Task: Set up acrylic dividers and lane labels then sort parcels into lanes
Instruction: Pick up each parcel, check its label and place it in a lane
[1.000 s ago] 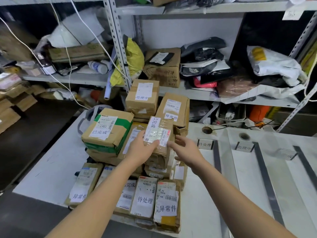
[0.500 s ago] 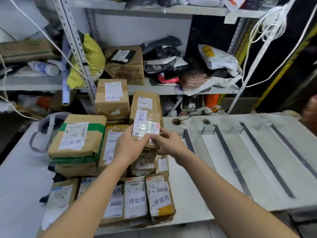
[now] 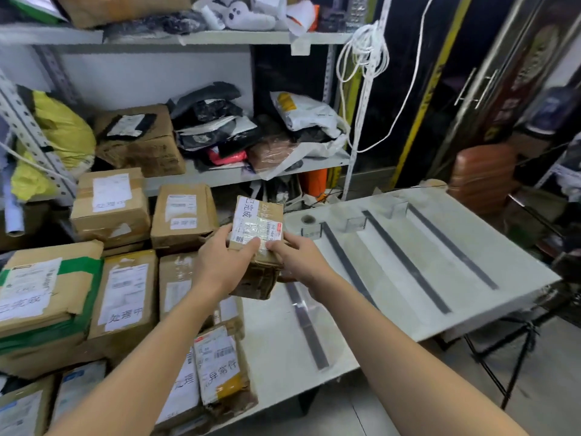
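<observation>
two hands, left hand (image 3: pixel 221 262), right hand (image 3: pixel 300 258), gripping small parcel (image 3: pixel 257 243) between them

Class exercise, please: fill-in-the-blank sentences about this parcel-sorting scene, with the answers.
The left hand and right hand hold a parcel made of ____.
The big box at far left bears ____ tape.
The rope hanging by the shelf post is ____.
Missing words: cardboard; green; white.

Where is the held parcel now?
Head view, centre: the parcel is gripped by left hand and right hand, right of the box pile, left of the dividers.
</observation>
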{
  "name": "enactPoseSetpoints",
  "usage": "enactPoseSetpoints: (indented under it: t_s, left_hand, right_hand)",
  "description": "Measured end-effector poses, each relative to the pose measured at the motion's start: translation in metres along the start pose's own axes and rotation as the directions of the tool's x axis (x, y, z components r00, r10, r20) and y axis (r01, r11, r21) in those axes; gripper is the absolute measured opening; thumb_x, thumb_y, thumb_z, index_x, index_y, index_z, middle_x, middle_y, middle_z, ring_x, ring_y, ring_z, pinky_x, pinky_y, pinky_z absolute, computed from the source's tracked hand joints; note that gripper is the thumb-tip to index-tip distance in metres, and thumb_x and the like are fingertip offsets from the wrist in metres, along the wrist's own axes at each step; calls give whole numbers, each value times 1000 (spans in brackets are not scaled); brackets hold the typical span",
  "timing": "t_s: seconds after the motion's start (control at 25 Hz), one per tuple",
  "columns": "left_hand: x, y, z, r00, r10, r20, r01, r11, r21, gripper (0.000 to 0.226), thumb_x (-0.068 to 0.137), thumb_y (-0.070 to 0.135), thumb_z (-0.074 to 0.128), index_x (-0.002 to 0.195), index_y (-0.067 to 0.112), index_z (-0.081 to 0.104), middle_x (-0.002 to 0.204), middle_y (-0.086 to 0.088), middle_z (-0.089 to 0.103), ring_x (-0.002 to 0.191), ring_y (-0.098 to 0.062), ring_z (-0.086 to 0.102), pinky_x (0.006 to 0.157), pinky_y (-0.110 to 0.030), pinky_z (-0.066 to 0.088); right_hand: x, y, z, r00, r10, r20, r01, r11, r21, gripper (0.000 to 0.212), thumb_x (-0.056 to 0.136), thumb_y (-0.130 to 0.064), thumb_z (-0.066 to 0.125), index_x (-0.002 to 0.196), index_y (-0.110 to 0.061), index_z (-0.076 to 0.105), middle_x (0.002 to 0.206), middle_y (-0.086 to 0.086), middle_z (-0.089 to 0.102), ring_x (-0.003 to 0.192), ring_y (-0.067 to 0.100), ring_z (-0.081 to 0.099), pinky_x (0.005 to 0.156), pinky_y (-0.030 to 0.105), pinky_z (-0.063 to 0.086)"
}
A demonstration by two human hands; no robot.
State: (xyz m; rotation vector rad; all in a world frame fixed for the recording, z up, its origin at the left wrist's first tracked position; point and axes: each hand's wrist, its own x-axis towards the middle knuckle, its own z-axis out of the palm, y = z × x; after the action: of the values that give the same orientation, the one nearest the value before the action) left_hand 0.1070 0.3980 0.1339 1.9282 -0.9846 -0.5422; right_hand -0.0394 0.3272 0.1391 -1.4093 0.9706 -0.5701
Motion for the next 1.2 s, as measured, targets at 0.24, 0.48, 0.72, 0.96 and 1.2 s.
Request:
enactPoseSetpoints:
  t_s: [0.24,0.48,0.72,0.96,1.2]
  left_hand:
    - [-11,77,119,998,15,69,-8,995,-100,42,96,37,62,137,34,55,117,5,67,99,-14,66,87,-42,58]
    - [-21,150,257,989,-25,147,55,977,-205,45,92,41,64,137,38,57,128,5,65,105,-14,68,91,-41,59]
    - [-5,183,361,951,-106,291,189,943,-273,46,96,29,65,141,35,55,130,4,65,108,-13,67,89,-31,59]
    - [39,159,419,945,-177,275,262,912,-314,53,86,21,78,133,39,61,123,14,69,107,-12,70,85,-35,63]
    - [90,121,451,936,-285,205,335,900,-278,56,86,11,77,136,31,62,124,10,71,110,-9,67,87,-37,62]
  right_hand:
    - [-2,15,-146,1000,-20,-24,20,1000,-10,29,100,-30,60,128,-30,67,110,-12,73,96,6,71,63,15,53]
    - [6,40,-310,1000,-27,10,28,998,-49,32,96,-35,68,128,-34,66,108,-14,75,96,7,73,78,31,63]
    - [40,68,-418,999,48,-5,-48,998,-44,27,96,-24,71,122,-33,69,100,-13,77,82,5,75,65,26,62]
    - [100,108,-451,997,66,-35,-68,995,-68,44,92,-19,76,133,-31,66,120,-8,74,103,12,74,83,32,63]
    - [170,145,-441,993,122,-2,-121,982,-148,43,91,-11,76,127,-31,66,110,-20,71,108,8,69,92,34,61]
